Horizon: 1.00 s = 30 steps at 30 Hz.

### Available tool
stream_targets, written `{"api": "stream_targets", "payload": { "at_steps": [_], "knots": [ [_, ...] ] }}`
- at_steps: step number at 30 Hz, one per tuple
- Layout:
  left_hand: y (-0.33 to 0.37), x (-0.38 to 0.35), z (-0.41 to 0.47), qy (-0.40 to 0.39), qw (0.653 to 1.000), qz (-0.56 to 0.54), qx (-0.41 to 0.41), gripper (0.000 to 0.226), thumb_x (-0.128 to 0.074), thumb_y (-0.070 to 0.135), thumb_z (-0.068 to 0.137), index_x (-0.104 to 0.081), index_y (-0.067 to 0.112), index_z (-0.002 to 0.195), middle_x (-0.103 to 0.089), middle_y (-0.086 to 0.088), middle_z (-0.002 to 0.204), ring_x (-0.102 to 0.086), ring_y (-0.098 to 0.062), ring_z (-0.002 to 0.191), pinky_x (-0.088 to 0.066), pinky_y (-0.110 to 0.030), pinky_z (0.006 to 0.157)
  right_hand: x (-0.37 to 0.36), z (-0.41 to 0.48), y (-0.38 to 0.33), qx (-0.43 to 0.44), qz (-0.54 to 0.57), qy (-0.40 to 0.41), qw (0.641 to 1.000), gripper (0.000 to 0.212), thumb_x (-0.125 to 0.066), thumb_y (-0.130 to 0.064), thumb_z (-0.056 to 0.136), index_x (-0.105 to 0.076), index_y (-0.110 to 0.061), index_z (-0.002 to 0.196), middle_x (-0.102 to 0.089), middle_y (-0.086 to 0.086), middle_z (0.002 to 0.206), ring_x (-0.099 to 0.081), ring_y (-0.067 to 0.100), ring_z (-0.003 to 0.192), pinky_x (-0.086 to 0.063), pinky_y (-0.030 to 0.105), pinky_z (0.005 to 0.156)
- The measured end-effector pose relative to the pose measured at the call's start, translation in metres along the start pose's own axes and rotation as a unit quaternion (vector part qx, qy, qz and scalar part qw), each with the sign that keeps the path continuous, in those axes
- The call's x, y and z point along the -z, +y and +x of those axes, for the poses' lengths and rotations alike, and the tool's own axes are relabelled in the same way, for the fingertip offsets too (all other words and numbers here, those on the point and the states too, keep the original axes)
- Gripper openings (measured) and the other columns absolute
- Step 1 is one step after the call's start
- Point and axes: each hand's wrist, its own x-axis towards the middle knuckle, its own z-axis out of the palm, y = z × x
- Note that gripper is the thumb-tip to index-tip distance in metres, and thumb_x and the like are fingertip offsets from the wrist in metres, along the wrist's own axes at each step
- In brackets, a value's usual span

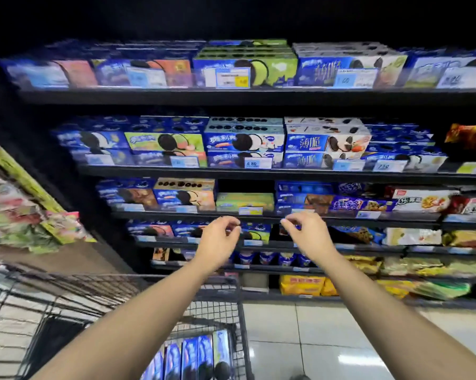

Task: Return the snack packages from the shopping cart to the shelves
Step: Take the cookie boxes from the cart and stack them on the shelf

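packages stand on end in cart, long axes upright.

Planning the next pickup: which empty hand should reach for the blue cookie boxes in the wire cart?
Left, probably. The left hand holds nothing and its forearm passes right over the blue cookie boxes in the black wire shopping cart; the right hand hangs beyond its rim.

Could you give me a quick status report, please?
Left hand, right hand empty, loosely curled, raised before black metal shelves. Blue cardboard cookie boxes upright in black wire shopping cart. Nothing between hands and shelves.
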Motion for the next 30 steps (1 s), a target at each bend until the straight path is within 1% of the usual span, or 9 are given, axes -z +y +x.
{"api": "stream_targets", "payload": {
  "at_steps": [4,8,12,15,18,20,22,26,30],
  "knots": [
    [-0.058,0.023,-0.035,-0.014,0.999,0.033,0.025,0.015,-0.059,0.017,0.098,-0.070,0.016,0.107,-0.069,0.005,0.100,-0.060,-0.012,0.085,-0.044,-0.024,0.080,-0.065,-0.037,-0.042,0.014,0.035,-0.102,0.994,0.023,-0.064,-0.039,0.094,-0.078,-0.021,0.095,-0.072,0.000,0.097,-0.064,0.022,0.095,-0.051,0.036,0.081],
    [-0.112,0.038,-0.064,-0.028,0.996,0.047,0.067,0.013,-0.061,0.019,0.096,-0.072,0.022,0.103,-0.073,0.004,0.104,-0.065,-0.014,0.095,-0.048,-0.028,0.088,-0.117,-0.063,-0.075,0.051,0.021,-0.202,0.978,0.025,-0.061,-0.039,0.096,-0.078,-0.022,0.097,-0.072,0.002,0.099,-0.063,0.022,0.099,-0.048,0.035,0.083],
    [-0.146,0.046,-0.093,-0.027,0.990,0.048,0.129,0.015,-0.061,0.019,0.096,-0.072,0.020,0.106,-0.071,0.005,0.094,-0.061,-0.011,0.082,-0.036,-0.019,0.069,-0.158,-0.073,-0.093,0.076,0.017,-0.269,0.960,0.026,-0.060,-0.036,0.098,-0.076,-0.016,0.103,-0.071,0.005,0.102,-0.062,0.023,0.100,-0.047,0.035,0.085],
    [-0.168,0.046,-0.116,-0.031,0.985,0.044,0.162,0.014,-0.059,0.017,0.096,-0.071,0.021,0.102,-0.068,0.005,0.081,-0.058,-0.007,0.068,-0.038,-0.018,0.065,-0.186,-0.077,-0.100,0.085,0.010,-0.315,0.945,0.025,-0.060,-0.034,0.098,-0.076,-0.014,0.102,-0.071,0.007,0.103,-0.062,0.024,0.099,-0.046,0.032,0.082],
    [-0.192,0.039,-0.134,-0.079,0.979,0.076,0.174,0.016,-0.057,0.019,0.099,-0.070,0.021,0.108,-0.069,0.001,0.091,-0.056,-0.007,0.065,-0.035,-0.015,0.057,-0.218,-0.084,-0.097,0.072,0.011,-0.361,0.930,0.024,-0.059,-0.033,0.098,-0.075,-0.016,0.103,-0.070,0.004,0.105,-0.062,0.021,0.099,-0.043,0.030,0.079],
    [-0.210,0.029,-0.143,-0.101,0.972,0.091,0.193,0.017,-0.056,0.018,0.098,-0.070,0.019,0.108,-0.069,-0.001,0.097,-0.058,-0.011,0.067,-0.040,-0.018,0.061,-0.243,-0.091,-0.091,0.049,0.019,-0.384,0.922,0.023,-0.058,-0.034,0.099,-0.074,-0.018,0.104,-0.071,0.002,0.106,-0.063,0.020,0.097,-0.040,0.027,0.074],
    [-0.233,0.013,-0.153,-0.103,0.967,0.080,0.218,0.017,-0.058,0.014,0.094,-0.072,0.015,0.104,-0.071,-0.005,0.099,-0.064,-0.021,0.078,-0.051,-0.030,0.080,-0.268,-0.101,-0.082,0.007,0.033,-0.405,0.914,0.025,-0.057,-0.034,0.099,-0.072,-0.016,0.106,-0.071,0.004,0.103,-0.063,0.021,0.092,-0.038,0.026,0.067],
    [-0.277,-0.019,-0.169,-0.157,0.952,0.072,0.253,0.019,-0.062,0.019,0.093,-0.069,0.017,0.111,-0.061,-0.001,0.103,-0.059,-0.016,0.087,-0.045,-0.024,0.083,-0.309,-0.124,-0.061,-0.108,0.058,-0.411,0.903,0.036,-0.049,-0.039,0.104,-0.067,-0.012,0.119,-0.070,0.010,0.111,-0.062,0.021,0.089,-0.042,0.024,0.066],
    [-0.326,-0.051,-0.170,-0.228,0.935,0.104,0.252,0.029,-0.058,0.030,0.098,-0.061,0.022,0.125,-0.055,-0.002,0.127,-0.060,-0.024,0.109,-0.050,-0.039,0.095,-0.344,-0.128,-0.036,-0.254,0.085,-0.382,0.884,0.057,-0.029,-0.049,0.107,-0.056,-0.008,0.137,-0.058,0.016,0.139,-0.055,0.032,0.125,-0.041,0.030,0.094]
  ]
}}
